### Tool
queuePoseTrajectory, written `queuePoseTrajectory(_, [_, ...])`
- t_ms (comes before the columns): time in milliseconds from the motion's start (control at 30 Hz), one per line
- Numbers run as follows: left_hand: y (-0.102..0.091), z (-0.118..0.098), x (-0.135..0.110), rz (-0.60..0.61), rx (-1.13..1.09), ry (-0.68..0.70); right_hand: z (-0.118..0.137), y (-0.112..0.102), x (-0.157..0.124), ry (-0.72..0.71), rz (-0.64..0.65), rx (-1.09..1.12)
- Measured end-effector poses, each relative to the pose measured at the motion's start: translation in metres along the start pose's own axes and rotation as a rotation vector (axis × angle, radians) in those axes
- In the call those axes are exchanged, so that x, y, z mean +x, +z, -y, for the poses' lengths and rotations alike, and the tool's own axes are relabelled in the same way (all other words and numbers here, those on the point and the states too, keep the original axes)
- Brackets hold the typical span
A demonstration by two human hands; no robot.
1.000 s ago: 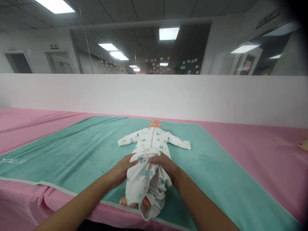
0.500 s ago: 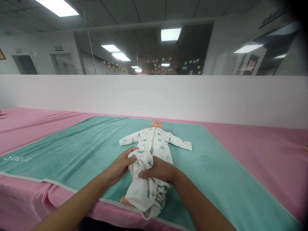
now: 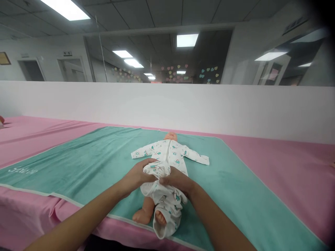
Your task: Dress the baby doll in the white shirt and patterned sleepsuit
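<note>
A baby doll (image 3: 170, 136) lies on its back, head away from me, in a white printed sleepsuit (image 3: 167, 153) with teal figures. The lower part of the suit is bunched at the doll's middle. My left hand (image 3: 136, 176) grips that bunched cloth from the left, and my right hand (image 3: 176, 180) pinches it from the right. One bare doll leg (image 3: 143, 211) shows below my hands. The other foot (image 3: 160, 218) sits inside the open cuff of a suit leg (image 3: 166, 226). My wrists and forearms come in from the bottom corners.
The doll lies on a teal towel mat (image 3: 78, 167) with pale lettering, spread over a pink-covered table (image 3: 288, 167). The mat's near edge runs just below the doll's feet. A low white partition (image 3: 167, 111) stands behind the table.
The bunched cloth has moved up toward the doll's waist, uncovering a bare leg and foot. My hands have drawn closer together over the doll's middle.
</note>
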State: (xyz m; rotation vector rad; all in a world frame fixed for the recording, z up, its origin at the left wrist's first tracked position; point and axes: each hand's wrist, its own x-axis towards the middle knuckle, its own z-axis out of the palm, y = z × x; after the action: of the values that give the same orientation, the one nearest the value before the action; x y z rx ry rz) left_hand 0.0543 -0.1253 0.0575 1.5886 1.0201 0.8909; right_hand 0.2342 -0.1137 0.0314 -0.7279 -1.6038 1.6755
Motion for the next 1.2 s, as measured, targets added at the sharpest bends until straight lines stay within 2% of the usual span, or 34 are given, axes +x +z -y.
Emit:
queuePoseTrajectory(133, [0.005,-0.002,-0.011,0.026,-0.156,-0.047,-0.005,0.001,0.002,0.043,0.02,-0.026])
queuePoseTrajectory(233, [0.007,0.004,-0.018,0.024,-0.222,-0.011,-0.01,0.0,0.003,0.006,0.065,0.041])
queuePoseTrajectory(333, [0.003,0.004,-0.025,0.124,-0.228,-0.012,-0.014,-0.002,0.005,-0.016,0.09,0.113])
queuePoseTrajectory(433, [-0.001,0.0,-0.028,0.219,-0.133,-0.041,-0.016,-0.004,0.005,-0.042,0.102,0.187])
queuePoseTrajectory(533, [0.001,0.004,-0.023,0.113,0.006,0.018,-0.018,-0.005,0.005,-0.057,0.11,0.232])
queuePoseTrajectory(700, [0.013,0.022,-0.009,-0.186,0.274,0.223,-0.016,-0.003,0.004,-0.033,0.115,0.107])
queuePoseTrajectory(833, [0.019,0.025,-0.004,-0.385,0.518,0.255,-0.009,0.005,0.003,-0.071,0.078,0.016])
queuePoseTrajectory(1000, [0.019,0.03,0.007,-0.516,0.52,0.184,-0.008,0.017,0.003,-0.073,-0.016,-0.203])
queuePoseTrajectory(1100, [0.019,0.033,0.013,-0.558,0.698,0.261,-0.011,0.019,0.005,-0.108,-0.097,-0.352])
queuePoseTrajectory(1200, [0.018,0.034,0.012,-0.55,0.863,0.249,-0.016,0.019,0.007,-0.163,-0.184,-0.505])
